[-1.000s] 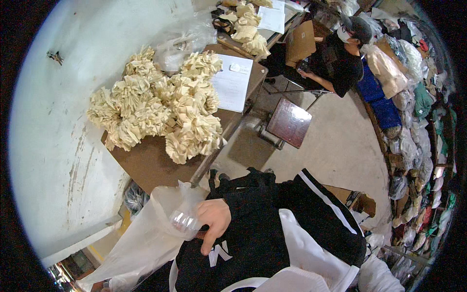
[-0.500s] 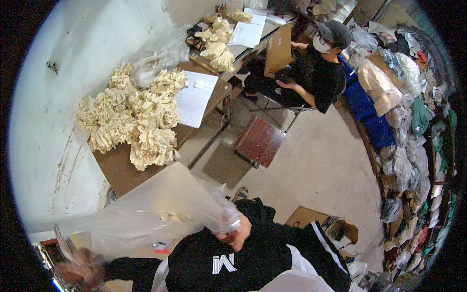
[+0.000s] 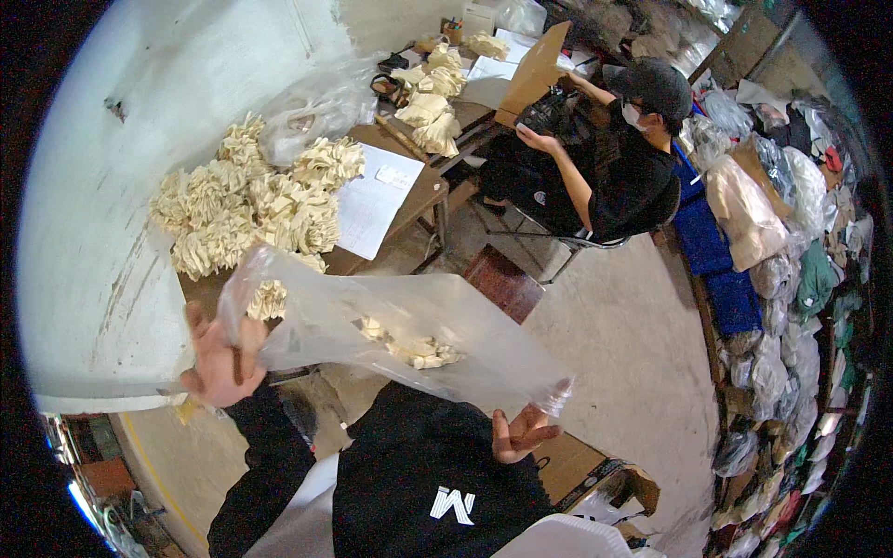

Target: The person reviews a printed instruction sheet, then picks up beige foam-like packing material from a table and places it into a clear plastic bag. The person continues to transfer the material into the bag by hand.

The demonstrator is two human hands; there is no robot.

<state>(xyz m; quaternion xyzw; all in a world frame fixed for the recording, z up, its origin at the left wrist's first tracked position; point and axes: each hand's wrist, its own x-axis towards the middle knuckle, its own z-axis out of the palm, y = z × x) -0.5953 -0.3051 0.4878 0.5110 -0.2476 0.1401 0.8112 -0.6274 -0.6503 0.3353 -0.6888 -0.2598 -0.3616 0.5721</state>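
Note:
A large clear plastic bag (image 3: 400,312) stretches across in front of me between my two hands, above my dark top. My left hand (image 3: 223,358) is at its left end with the fingers spread, the bag's edge lying against them. At the other end, my right hand (image 3: 521,435) has its fingers closed on the bag's gathered corner. Some cream-coloured pieces (image 3: 426,352) show through the film; whether they lie inside the bag I cannot tell. Beyond it, a big heap of frilly cream cloth bundles (image 3: 251,205) rests on the brown table, partly covered by the bag.
A white sheet (image 3: 377,200) lies beside the heap. Farther back, a seated person (image 3: 633,158) holds a cardboard piece (image 3: 533,74). A reddish stool (image 3: 502,282) stands on the floor. At right are packed shelves (image 3: 791,316) of bagged goods; an open carton (image 3: 595,474) sits below.
The bag has swung up and to the right and spread out. My left hand has risen from the lower left, its fingers now spread. My right hand has moved right with the bag's corner.

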